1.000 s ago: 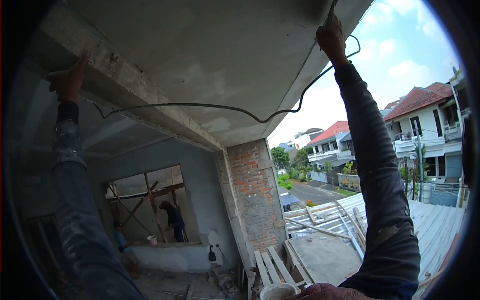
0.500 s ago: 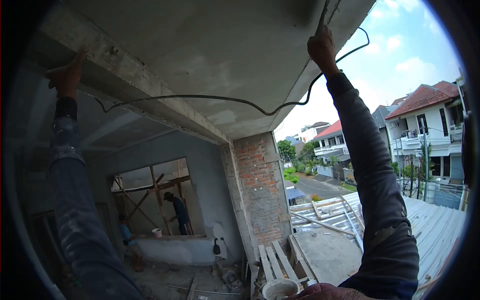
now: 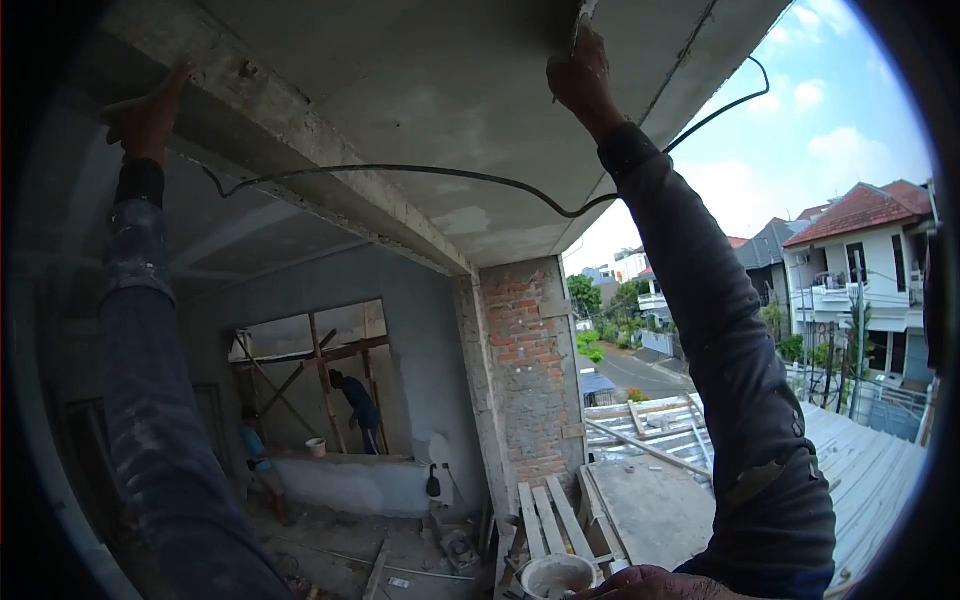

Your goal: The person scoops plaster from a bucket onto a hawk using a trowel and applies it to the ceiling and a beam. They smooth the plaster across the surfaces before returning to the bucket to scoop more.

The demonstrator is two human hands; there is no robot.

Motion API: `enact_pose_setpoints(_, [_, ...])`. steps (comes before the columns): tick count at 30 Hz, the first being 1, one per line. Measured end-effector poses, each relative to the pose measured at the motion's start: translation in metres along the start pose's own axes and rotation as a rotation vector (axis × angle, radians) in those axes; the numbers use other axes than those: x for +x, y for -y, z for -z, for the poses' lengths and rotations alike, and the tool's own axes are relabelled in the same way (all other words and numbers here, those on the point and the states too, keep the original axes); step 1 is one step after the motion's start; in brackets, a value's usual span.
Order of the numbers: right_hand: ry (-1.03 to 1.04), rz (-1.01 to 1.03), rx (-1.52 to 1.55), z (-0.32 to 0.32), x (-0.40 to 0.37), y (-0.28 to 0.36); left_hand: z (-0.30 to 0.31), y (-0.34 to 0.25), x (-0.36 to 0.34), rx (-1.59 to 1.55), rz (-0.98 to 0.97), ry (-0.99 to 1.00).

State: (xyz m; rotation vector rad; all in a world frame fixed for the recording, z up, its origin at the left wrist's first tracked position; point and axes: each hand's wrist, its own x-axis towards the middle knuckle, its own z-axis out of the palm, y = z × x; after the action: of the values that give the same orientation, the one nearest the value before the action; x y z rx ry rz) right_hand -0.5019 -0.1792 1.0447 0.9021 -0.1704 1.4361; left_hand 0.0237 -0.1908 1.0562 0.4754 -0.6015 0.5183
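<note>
Overhead at the upper left, my left hand is spread against the lower edge of a rough concrete beam, with nothing held in it. My right hand is raised to the grey ceiling, its fingers wrapped round a trowel. The blade is seen nearly edge-on near the top of the view and lies close to the ceiling surface. A dark cable hangs in a curve below the ceiling and passes behind my right arm.
Two people are in the room below, near a wall opening with wooden props and a small bucket. A brick column, planks, a large bucket and a metal roof lie ahead and right.
My right hand has moved left across the ceiling with the trowel. My left hand is slightly higher at the beam. The person in the opening is bending further forward.
</note>
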Motion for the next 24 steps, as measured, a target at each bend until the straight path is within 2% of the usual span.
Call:
enact_pose_setpoints(1, [-0.025,0.004,0.053,-0.006,-0.004,0.019,0.000,0.000,0.001,0.037,-0.011,-0.009])
enact_pose_setpoints(4, [0.114,0.030,0.230,-0.014,-0.015,0.054,-0.002,0.007,0.006,0.059,-0.064,-0.019])
enact_pose_setpoints(8, [0.052,0.109,0.236,0.002,-0.027,0.065,0.000,0.004,-0.002,-0.077,-0.108,-0.017])
enact_pose_setpoints(10, [0.064,0.069,0.158,0.024,-0.020,0.035,0.003,0.000,-0.006,-0.045,-0.079,-0.014])
enact_pose_setpoints(13, [0.069,0.024,-0.141,0.071,0.005,-0.043,0.008,-0.010,-0.011,0.029,-0.022,-0.019])
enact_pose_setpoints(16, [-0.010,-0.036,-0.186,0.112,0.032,-0.107,0.005,-0.008,-0.009,0.044,-0.009,-0.037])
enact_pose_setpoints(17, [0.106,-0.111,-0.118,0.111,0.039,-0.157,0.004,-0.006,-0.007,0.017,-0.024,-0.047])
enact_pose_setpoints(19, [0.083,-0.094,-0.047,0.135,0.053,-0.123,0.001,-0.003,-0.005,-0.006,-0.028,-0.032])
enact_pose_setpoints(21, [0.100,-0.131,-0.025,0.120,0.061,-0.163,0.001,-0.003,-0.005,-0.020,-0.031,-0.022])
enact_pose_setpoints(24, [0.106,-0.144,-0.036,0.104,0.064,-0.162,0.003,-0.001,-0.005,0.034,-0.051,-0.056])
